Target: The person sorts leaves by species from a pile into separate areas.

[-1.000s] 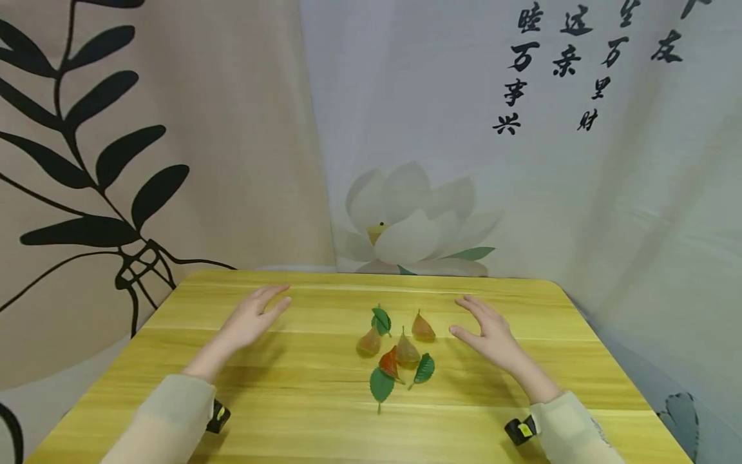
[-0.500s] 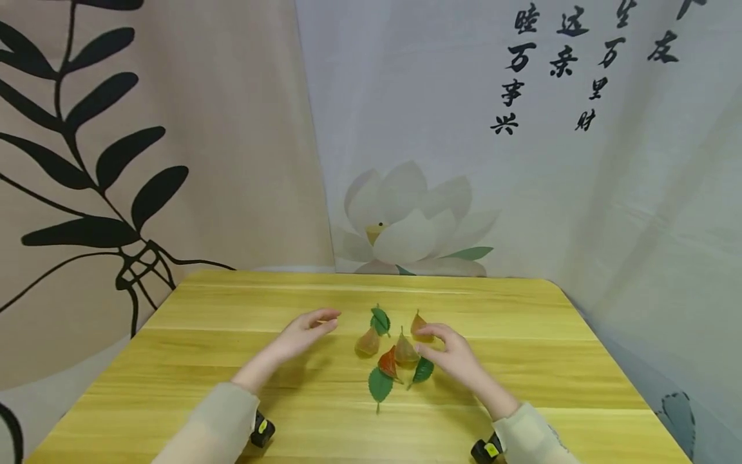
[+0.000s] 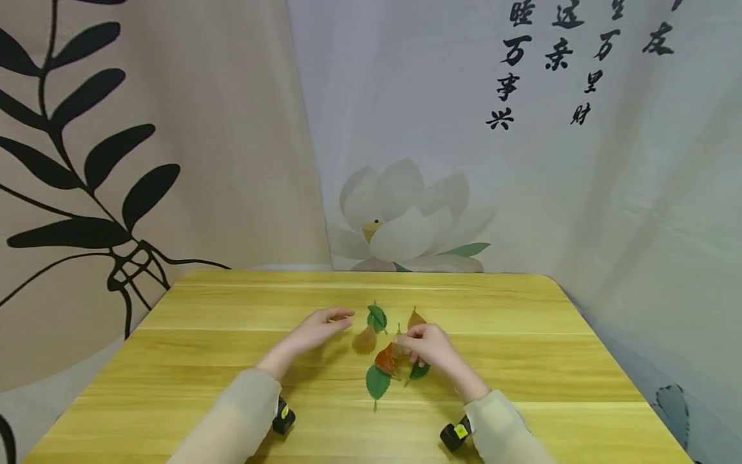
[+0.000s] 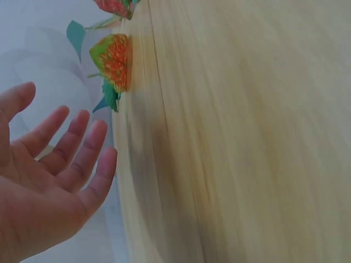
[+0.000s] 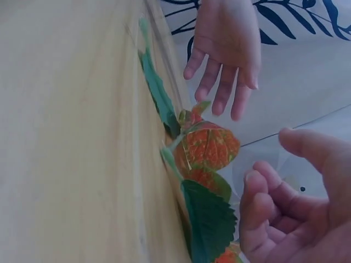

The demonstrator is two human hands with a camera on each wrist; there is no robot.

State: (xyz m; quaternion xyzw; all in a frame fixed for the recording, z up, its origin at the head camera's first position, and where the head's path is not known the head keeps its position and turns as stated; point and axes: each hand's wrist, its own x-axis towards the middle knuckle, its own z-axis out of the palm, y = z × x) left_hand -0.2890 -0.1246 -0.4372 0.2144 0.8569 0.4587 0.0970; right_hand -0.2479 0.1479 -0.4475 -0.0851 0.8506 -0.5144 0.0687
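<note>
Several papery lantern-shaped pods, like physalis husks, lie in a cluster on the wooden table. A red pod (image 3: 384,359) is at the front, a pale orange one (image 3: 364,340) to the left, an orange one (image 3: 415,318) behind. My right hand (image 3: 430,345) is over the middle pod (image 3: 399,351), partly hiding it. Its thumb and curled fingers stand apart in the right wrist view, nothing seen between them; contact is unclear. My left hand (image 3: 321,327) hovers left of the cluster, fingers loosely spread, holding nothing.
Green leaves lie among the pods: one at the back (image 3: 377,318), one in front (image 3: 378,381), and one (image 3: 420,370) partly under the right hand. The table (image 3: 232,303) ends at a printed cloth backdrop (image 3: 522,193).
Both hands have moved inward toward the cluster. The right hand went left to the middle pod, its fingers curling more. The pods and leaves appear in the same arrangement.
</note>
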